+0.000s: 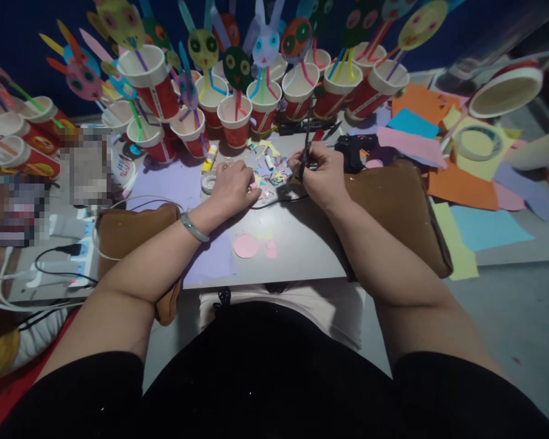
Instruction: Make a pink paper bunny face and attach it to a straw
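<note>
My right hand is closed around a pair of dark scissors, whose blades point up and away from me. My left hand, with a bangle on its wrist, rests over the table beside the paper scraps. Its fingers are curled in towards the thumb; whatever sits between them is too small to make out. Nearer to me lie a pink paper circle and small pink cut pieces. A yellow glue stick and a roll of clear tape are just beyond my left hand.
Several red paper cups with paper animal faces on straws line the back. Coloured paper sheets and a tape roll lie right. Brown cushions sit under my forearms. A power strip with cables is at left.
</note>
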`<state>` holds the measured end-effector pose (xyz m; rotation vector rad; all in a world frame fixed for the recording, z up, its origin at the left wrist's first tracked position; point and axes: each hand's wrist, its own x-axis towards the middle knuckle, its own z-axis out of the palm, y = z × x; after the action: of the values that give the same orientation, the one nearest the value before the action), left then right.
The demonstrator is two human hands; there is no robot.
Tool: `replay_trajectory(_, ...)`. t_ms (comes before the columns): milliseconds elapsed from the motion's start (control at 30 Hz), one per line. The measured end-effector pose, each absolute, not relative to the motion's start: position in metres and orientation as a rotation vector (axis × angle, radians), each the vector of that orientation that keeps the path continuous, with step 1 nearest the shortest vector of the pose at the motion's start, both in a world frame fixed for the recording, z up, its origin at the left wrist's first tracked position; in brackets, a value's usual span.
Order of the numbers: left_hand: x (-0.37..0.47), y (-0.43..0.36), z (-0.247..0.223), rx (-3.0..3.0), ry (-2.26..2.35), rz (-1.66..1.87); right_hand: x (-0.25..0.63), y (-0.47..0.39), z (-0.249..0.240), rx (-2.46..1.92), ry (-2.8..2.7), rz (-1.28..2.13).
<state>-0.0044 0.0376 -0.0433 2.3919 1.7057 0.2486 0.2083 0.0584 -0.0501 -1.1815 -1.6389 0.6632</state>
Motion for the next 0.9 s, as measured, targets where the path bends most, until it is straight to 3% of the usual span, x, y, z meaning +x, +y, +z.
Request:
replay_trajectory(433, -0.023, 0.054, -0.022, 2.114, 1.822, 0.559, 0.213, 0.065, -0.063, -1.166, -1.672, 0.593)
replay_trajectory(900, -0.026, 0.051, -0.023, 2.308, 1.803, 0.321, 0.213, 0.067, -0.065, -1.204, -1.666, 0.585)
